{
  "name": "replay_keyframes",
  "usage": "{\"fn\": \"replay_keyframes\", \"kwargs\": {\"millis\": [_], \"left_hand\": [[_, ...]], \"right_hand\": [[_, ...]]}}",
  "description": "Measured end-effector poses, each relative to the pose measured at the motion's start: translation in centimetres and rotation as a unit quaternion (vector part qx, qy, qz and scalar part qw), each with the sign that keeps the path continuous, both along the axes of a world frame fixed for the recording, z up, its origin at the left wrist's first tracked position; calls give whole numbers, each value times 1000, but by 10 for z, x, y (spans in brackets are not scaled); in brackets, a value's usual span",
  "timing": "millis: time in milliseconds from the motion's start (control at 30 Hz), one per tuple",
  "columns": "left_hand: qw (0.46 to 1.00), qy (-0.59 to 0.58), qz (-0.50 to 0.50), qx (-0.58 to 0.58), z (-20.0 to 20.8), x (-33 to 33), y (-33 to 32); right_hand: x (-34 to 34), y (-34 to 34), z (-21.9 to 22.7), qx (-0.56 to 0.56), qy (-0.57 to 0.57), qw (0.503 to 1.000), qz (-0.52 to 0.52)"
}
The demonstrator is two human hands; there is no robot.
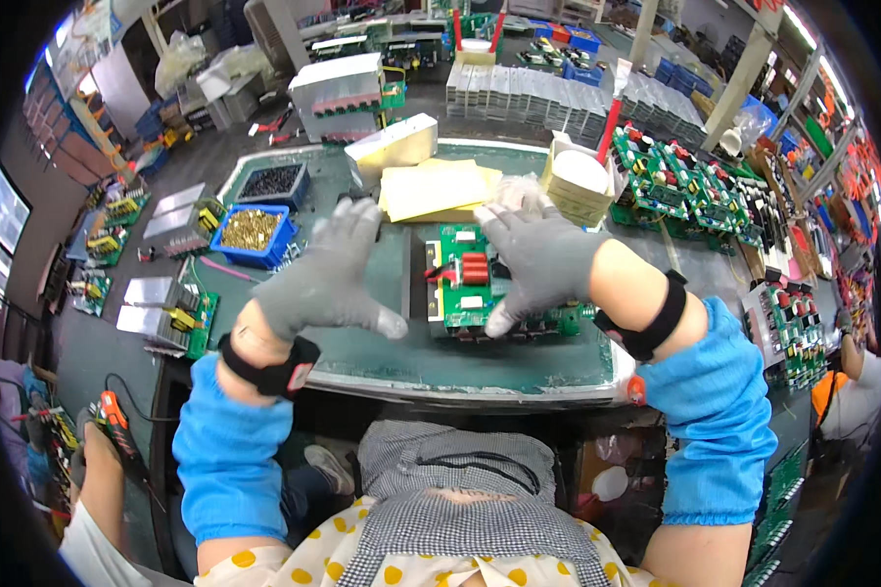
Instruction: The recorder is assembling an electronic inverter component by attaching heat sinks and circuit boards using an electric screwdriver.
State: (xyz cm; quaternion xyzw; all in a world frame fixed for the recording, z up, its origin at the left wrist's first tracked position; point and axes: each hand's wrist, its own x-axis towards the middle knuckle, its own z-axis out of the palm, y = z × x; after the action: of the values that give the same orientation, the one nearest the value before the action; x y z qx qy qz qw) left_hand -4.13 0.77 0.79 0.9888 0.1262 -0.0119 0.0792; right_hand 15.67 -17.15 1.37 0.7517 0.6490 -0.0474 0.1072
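A green circuit board with red components lies on the green work mat in front of me, a dark metal bar along its left side. Over its right part hovers my right hand in a grey glove, fingers spread; whether it touches the board I cannot tell. My left hand, gloved alike, is held out left of the board with its fingers apart and nothing in them. Close to that hand stands a blue bin of brass-coloured screws, and behind it a bin of small black parts.
Yellow sheets and an open carton lie behind the board. A box with a white roll stands at the back right. More circuit boards line the right side; metal-cased units sit left. Co-workers' arms show at both edges.
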Motion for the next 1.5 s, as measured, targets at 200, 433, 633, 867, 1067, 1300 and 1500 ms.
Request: {"fn": "replay_keyframes", "kwargs": {"millis": [200,433,633,867,1067,1300,1500], "left_hand": [[979,-73,-191,17,0,73,-46],[968,69,-194,-145,-12,118,-44],[975,56,-187,-110,-27,116,-35],[979,9,-167,-113,-30,103,-41],[982,39,-184,-6,-19,102,-41],[987,39,-155,29,-9,80,-42],[987,56,-148,16,-22,88,-49]], "right_hand": [[24,-38,4,35,-6,999,-16],[27,-37,-37,93,43,995,-1],[27,-43,-48,150,56,987,9],[30,-42,-49,140,45,988,48],[27,-56,-23,155,-5,988,17],[30,-47,-21,44,5,999,4],[36,-40,-39,51,50,997,22]]}}
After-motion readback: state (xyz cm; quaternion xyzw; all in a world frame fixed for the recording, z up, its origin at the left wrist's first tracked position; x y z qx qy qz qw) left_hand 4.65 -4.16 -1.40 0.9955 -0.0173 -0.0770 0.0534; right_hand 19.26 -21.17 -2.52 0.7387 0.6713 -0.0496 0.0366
